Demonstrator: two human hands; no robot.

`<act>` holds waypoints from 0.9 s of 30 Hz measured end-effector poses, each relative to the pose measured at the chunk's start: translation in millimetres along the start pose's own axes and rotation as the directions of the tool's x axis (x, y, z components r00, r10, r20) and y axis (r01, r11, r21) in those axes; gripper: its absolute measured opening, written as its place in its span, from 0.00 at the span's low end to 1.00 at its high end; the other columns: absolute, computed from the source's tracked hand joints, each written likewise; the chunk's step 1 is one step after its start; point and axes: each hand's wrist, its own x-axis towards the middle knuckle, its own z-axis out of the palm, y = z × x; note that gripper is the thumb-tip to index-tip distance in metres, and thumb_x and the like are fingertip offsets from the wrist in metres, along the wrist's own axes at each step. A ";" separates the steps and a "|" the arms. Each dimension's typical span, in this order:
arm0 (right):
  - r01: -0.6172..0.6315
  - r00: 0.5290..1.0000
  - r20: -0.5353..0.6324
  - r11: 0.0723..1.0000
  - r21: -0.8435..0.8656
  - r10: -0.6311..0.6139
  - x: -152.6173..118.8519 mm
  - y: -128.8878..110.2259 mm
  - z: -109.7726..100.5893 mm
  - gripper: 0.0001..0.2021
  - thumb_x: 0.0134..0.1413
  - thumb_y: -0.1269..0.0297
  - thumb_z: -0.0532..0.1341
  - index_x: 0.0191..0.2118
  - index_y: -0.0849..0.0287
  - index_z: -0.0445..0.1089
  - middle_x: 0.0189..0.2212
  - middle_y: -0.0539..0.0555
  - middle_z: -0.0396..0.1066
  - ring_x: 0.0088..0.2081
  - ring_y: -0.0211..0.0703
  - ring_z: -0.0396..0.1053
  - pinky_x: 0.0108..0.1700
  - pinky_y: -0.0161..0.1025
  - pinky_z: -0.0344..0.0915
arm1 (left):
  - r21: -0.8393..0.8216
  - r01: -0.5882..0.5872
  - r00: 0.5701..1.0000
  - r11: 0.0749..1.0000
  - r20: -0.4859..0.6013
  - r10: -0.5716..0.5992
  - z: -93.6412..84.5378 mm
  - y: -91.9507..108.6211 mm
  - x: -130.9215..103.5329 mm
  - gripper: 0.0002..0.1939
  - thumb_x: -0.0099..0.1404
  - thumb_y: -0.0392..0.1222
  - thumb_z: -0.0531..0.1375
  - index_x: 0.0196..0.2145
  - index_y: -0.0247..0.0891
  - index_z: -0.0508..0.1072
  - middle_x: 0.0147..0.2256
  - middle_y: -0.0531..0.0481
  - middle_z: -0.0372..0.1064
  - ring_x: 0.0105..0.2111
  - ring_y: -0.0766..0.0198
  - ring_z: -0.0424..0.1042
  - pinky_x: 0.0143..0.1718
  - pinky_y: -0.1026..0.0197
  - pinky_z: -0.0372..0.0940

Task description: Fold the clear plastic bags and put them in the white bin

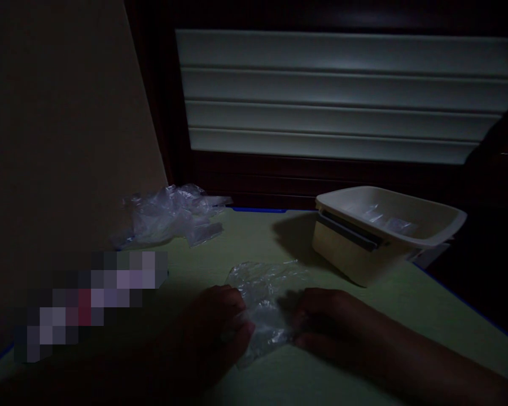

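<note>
A crinkled clear plastic bag (265,316) lies on the pale green tabletop (254,234), between my two hands. My left hand (220,324) has its fingers closed on the bag's left side. On the opposite side, my right hand (325,316) pinches the bag's right edge, its fingertips partly in shadow. The bag's far end spreads loosely over the table beyond my fingers. The light is dim, so the bag's opening cannot be made out.
At the back left sits a heap of clear plastic bags (175,214). A cream plastic bin (347,254) with some clear plastic inside stands at the right. A blurred-out item (93,301) lies at the left. Behind the table is a slatted panel (322,90).
</note>
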 end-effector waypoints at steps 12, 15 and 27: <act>-0.153 0.975 0.170 0.986 0.064 0.140 -8.1 30.5 -30.2 0.07 0.52 0.64 0.57 0.34 0.58 0.72 0.30 0.50 0.73 0.32 0.40 0.68 0.33 0.33 0.61 | -0.149 0.132 0.971 0.980 0.218 -0.098 -2.4 -6.7 11.3 0.15 0.64 0.42 0.52 0.20 0.36 0.60 0.24 0.55 0.58 0.25 0.68 0.60 0.25 0.65 0.55; -0.122 0.970 0.220 0.990 0.076 0.103 -4.6 38.5 -29.3 0.05 0.51 0.69 0.57 0.33 0.60 0.69 0.27 0.49 0.70 0.29 0.37 0.65 0.29 0.31 0.58 | -0.153 0.162 0.967 0.975 0.220 -0.126 -3.8 -6.1 13.3 0.17 0.62 0.43 0.53 0.18 0.36 0.59 0.24 0.55 0.58 0.24 0.68 0.60 0.26 0.66 0.56; -0.111 0.983 0.146 0.994 -0.004 0.110 -9.6 29.3 -26.6 0.03 0.50 0.73 0.57 0.32 0.59 0.65 0.26 0.48 0.68 0.28 0.35 0.63 0.27 0.30 0.55 | 0.086 0.100 0.987 0.991 -0.138 -0.088 -0.5 -0.7 1.6 0.13 0.59 0.40 0.58 0.42 0.42 0.62 0.51 0.45 0.57 0.50 0.53 0.61 0.46 0.52 0.63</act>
